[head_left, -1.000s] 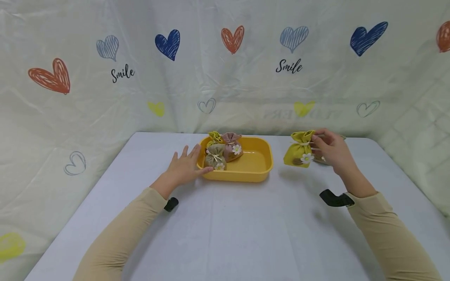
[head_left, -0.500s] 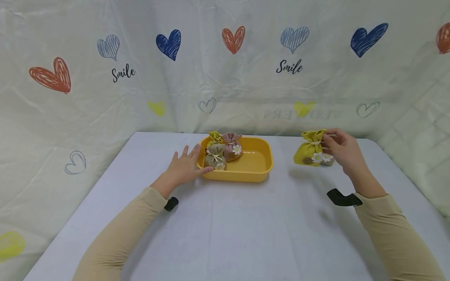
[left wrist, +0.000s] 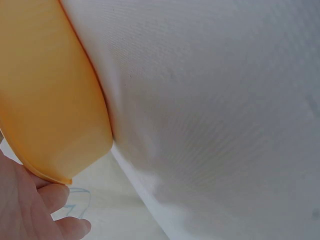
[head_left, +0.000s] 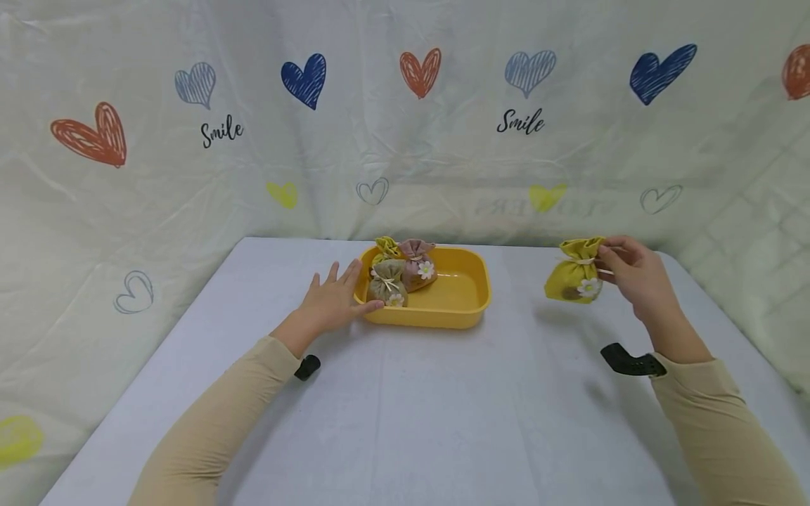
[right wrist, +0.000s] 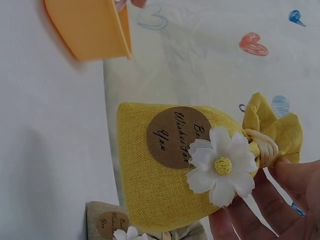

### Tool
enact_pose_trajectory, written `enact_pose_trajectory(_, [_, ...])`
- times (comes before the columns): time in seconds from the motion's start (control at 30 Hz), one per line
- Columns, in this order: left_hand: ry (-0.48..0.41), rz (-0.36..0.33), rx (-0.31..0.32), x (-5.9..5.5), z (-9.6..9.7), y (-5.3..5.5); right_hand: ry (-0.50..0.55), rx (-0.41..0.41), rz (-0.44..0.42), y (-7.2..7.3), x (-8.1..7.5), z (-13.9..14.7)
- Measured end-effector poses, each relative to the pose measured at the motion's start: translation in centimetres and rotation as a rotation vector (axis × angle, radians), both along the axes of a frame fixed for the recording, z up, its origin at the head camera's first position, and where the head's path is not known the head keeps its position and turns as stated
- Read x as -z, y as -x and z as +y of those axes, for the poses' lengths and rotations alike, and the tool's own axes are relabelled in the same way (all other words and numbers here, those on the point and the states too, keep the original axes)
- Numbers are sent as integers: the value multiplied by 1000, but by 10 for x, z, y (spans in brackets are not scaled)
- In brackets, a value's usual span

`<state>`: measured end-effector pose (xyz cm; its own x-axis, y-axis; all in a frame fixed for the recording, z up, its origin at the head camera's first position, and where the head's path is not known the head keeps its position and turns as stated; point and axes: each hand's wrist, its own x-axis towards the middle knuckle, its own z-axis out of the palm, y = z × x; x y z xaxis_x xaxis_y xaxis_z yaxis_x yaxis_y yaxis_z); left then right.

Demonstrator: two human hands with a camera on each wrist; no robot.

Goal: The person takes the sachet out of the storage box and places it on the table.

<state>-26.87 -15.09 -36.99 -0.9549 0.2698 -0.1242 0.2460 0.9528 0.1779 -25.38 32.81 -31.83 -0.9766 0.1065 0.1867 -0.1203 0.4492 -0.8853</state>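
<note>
My right hand pinches a yellow drawstring pouch by its tied neck, holding it above the right side of the table. A white flower and a round brown "Best Wishes For You" label show on the pouch in the right wrist view. Below it lies a greyish-beige pouch, mostly hidden in the head view. With fingers spread, my left hand touches the left end of a yellow plastic tub. Inside the tub's left half sit a grey-beige pouch, a pinkish pouch and a yellow pouch.
The tub stands near the back edge of a white-covered table. Behind it hangs a pale sheet printed with hearts. Both wrists wear black straps.
My right hand has carried the yellow pouch to the right, over the greyish pouch, which it now hides in the head view. The left hand and tub have stayed in place.
</note>
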Motion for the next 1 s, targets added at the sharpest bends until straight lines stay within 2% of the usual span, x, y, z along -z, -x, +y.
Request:
enact_pose_trajectory(0.63, [6, 4, 6, 0, -1, 0, -46, 67, -35, -2, -3, 21])
enact_pose_trajectory(1.0, [2, 10, 9, 1, -1, 1, 29, 87, -65, -4, 0, 39])
